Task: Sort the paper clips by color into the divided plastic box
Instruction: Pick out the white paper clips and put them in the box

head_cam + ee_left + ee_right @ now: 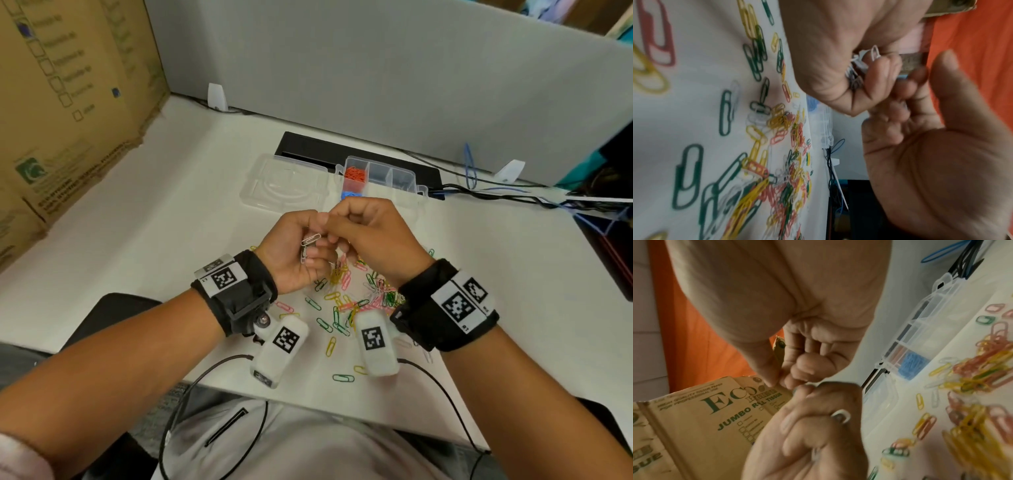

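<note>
My left hand [313, 250] is curled round several white paper clips [310, 240], which also show bunched in its fist [861, 63] in the left wrist view. The curled fingertips of my right hand [329, 226] meet it and pinch the end of one white clip. Both hands hover above the mixed pile of green, yellow, pink and white clips [359, 298] on the white table. Just beyond the hands, the clear divided box [404, 171] stands open. One compartment holds red clips [354, 173] and the one in front holds blue clips [349, 194]. The right wrist view shows a white clip [841, 416] sticking out of the left fist.
The box's clear lid [284, 185] lies flat to its left. Cardboard cartons [68, 102] line the left side, and a grey partition [376, 68] closes the back. A black cable tray [342, 150] and loose cables [513, 195] run behind the box.
</note>
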